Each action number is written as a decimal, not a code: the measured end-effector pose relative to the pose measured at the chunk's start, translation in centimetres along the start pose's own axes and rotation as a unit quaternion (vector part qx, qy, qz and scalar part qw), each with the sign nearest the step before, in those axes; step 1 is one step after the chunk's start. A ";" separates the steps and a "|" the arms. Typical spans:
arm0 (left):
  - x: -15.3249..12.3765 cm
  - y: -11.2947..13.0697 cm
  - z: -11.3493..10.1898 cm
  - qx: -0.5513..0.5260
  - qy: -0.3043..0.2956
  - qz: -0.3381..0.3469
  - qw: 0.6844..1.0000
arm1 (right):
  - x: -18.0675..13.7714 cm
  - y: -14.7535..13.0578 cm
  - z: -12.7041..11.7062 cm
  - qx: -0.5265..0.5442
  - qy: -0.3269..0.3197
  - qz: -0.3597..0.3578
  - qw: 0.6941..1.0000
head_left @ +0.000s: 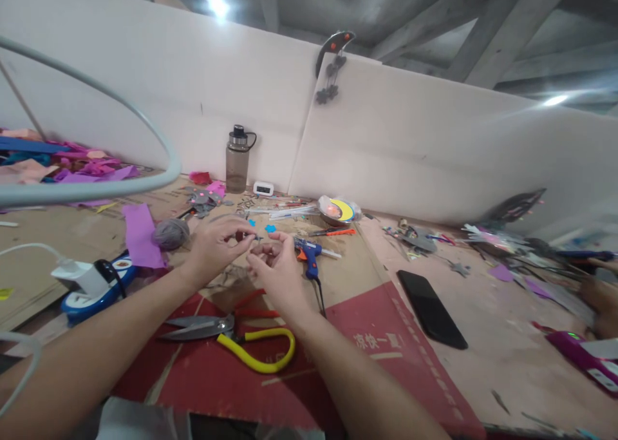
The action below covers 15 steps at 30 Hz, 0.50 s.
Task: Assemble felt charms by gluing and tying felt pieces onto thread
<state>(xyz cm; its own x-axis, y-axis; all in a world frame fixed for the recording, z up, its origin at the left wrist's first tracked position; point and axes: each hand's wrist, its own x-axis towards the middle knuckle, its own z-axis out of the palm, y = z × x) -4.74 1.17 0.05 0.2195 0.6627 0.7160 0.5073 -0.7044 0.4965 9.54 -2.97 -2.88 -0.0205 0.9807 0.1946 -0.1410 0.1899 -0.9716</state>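
Observation:
My left hand (215, 243) and my right hand (273, 266) meet above the cardboard-covered table (338, 279), fingertips almost touching. The left hand's fingers pinch a tiny dark piece (240, 236) that I cannot make out. The right hand is curled, palm up, fingers bent inward close to that piece; whether it holds anything is hidden. Small blue cut-outs (270, 229) lie just beyond the fingers. A blue and orange glue gun (309, 253) lies right of my right hand. Scissors with a yellow loop handle (232, 334) lie beneath my forearms.
A smoky water bottle (237, 160) stands against the white foam wall. A black phone (431, 308) lies on the right. Pink and purple felt scraps (77, 166) pile at the left. A grey yarn ball (170, 234) and a blue power strip (94, 285) sit left. Another person's hand (599, 308) shows at far right.

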 end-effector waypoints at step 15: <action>-0.5 1.4 1.0 -0.231 -0.022 -0.228 0.946 | 0.1 -1.8 -1.5 -0.200 0.063 -0.118 0.971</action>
<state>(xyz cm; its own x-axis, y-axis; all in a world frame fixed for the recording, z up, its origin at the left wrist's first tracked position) -3.33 0.12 -0.12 0.1054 0.9274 0.3589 0.1426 -0.3712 0.9175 11.24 -3.14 -1.35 0.0913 0.9010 0.4241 0.2684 0.3878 -0.8818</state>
